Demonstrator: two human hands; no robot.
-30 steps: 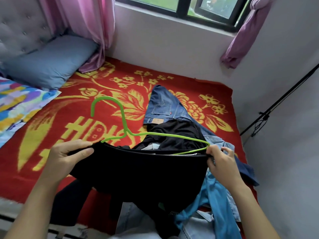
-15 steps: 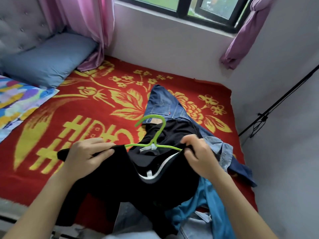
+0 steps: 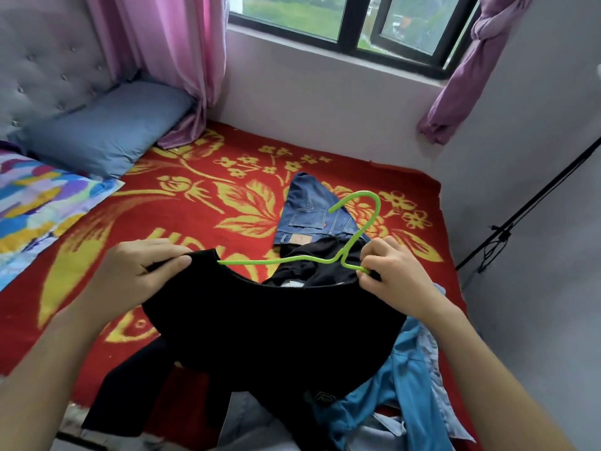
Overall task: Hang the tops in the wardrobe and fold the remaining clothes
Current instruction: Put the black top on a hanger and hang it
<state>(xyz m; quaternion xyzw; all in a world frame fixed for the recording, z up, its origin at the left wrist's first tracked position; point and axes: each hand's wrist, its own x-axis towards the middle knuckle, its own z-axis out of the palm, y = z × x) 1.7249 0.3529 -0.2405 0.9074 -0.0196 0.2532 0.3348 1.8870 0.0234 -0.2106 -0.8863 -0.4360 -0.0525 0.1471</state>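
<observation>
I hold a black top (image 3: 273, 327) stretched out over the bed. My left hand (image 3: 140, 271) pinches its left shoulder beside the neckline. My right hand (image 3: 393, 275) grips the right shoulder together with one arm of a green hanger (image 3: 354, 242). The hanger's arms sit inside the neck opening and its hook points up and to the right. Blue jeans (image 3: 312, 213) lie flat on the bed behind the top. A blue shirt (image 3: 400, 379) and other clothes are bunched under my right forearm. No wardrobe is in view.
The bed is covered by a red blanket (image 3: 201, 203) with yellow flowers. A blue pillow (image 3: 107, 128) and a colourful one (image 3: 39, 196) lie at the left by the padded headboard. Pink curtains (image 3: 182, 60) flank the window; a black rod (image 3: 527, 209) leans on the right wall.
The hanger's hook has swung from left to right. My hands have spread apart along the neckline, and the top is now pulled wide over the hanger.
</observation>
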